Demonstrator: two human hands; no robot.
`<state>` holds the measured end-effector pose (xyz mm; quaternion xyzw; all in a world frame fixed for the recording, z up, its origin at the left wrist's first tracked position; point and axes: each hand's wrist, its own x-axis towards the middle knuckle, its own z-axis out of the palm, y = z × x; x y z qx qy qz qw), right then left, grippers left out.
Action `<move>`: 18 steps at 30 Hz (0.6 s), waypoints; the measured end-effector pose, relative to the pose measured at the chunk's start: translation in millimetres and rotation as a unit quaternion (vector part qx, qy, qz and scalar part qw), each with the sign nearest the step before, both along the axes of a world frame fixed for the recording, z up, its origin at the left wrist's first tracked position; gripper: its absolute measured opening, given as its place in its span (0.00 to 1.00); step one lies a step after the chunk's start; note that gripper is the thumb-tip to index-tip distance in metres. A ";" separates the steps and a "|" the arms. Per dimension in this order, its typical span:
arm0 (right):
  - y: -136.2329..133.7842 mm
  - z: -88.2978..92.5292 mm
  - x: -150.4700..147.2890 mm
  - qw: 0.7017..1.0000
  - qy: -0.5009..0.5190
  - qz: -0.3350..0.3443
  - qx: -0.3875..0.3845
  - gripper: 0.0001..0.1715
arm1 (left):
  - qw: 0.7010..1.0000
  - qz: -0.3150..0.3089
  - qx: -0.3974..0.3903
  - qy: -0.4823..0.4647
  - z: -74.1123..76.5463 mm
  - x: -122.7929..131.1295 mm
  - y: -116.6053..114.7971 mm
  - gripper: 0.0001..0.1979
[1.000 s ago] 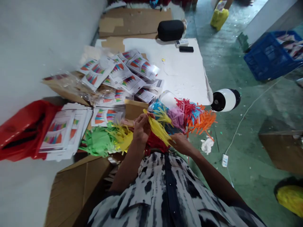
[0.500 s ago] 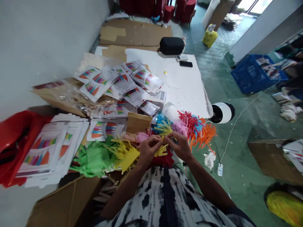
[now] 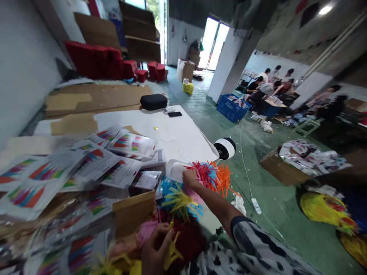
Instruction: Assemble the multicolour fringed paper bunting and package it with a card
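Note:
My left hand [image 3: 156, 244], low in the head view, pinches a yellow paper tassel [image 3: 172, 254] between thumb and fingers. Farther forward, my right hand [image 3: 190, 178] is at the near edge of the white table, beside red paper tassels [image 3: 204, 172] and a white rounded object [image 3: 177, 171]. Its fingers curl down out of sight, so whether they grip anything is hidden. Between the hands lie blue tassels [image 3: 169, 188] with a fringed yellow tassel [image 3: 177, 200] across them. Orange tassels [image 3: 224, 178] hang at the table's right corner.
Printed packets [image 3: 94, 162] cover the left side, with a brown cardboard flap [image 3: 133, 214] nearer me. A black case [image 3: 154, 102] and a phone [image 3: 174, 114] lie on the white tabletop [image 3: 189, 133]. A white-and-black round object [image 3: 225, 148] stands right of it. Several people sit farther off.
My right hand has left the yellow tassel and moved forward to the red tassels. My left hand still holds the yellow tassel. The camera view has tilted up, showing more of the room.

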<state>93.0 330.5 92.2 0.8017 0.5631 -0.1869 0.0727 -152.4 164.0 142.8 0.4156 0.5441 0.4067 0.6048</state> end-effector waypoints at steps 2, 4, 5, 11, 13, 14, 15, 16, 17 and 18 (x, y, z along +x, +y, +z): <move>0.3 -7.0 2.0 1.000 0.002 -0.003 -0.014 0.22 | 1.000 0.002 -0.006 0.009 0.8 1.2 3.0 0.27; -3.7 -12.0 5.1 1.000 0.011 0.001 -0.018 0.22 | 1.000 -0.004 -0.002 0.024 4.9 3.7 4.1 0.28; -6.7 -13.5 7.3 1.000 0.017 0.002 -0.017 0.22 | 0.999 -0.006 0.003 0.032 7.6 5.5 3.9 0.27; -27.9 -9.5 26.6 0.997 0.070 0.007 0.036 0.21 | 0.999 0.000 0.025 0.028 23.2 24.3 -10.6 0.22; -36.3 -2.0 31.4 0.993 0.096 0.009 0.072 0.21 | 0.999 -0.003 0.027 0.027 26.8 30.8 -19.9 0.20; -41.7 3.0 32.8 0.989 0.110 0.009 0.093 0.21 | 0.999 -0.006 0.028 0.029 27.7 33.2 -24.7 0.20; -48.3 8.7 33.5 0.985 0.126 0.010 0.115 0.20 | 0.999 -0.007 0.030 0.034 28.0 35.1 -29.4 0.19; -56.6 14.7 33.5 0.980 0.144 0.013 0.137 0.19 | 0.999 -0.011 0.033 0.041 27.8 36.4 -33.8 0.20; -66.5 20.9 33.2 0.974 0.163 0.019 0.158 0.18 | 0.998 -0.012 0.036 0.049 27.1 37.5 -38.0 0.21; -78.0 26.8 32.8 0.966 0.185 0.028 0.178 0.18 | 0.997 -0.010 0.038 0.059 26.5 38.5 -41.9 0.22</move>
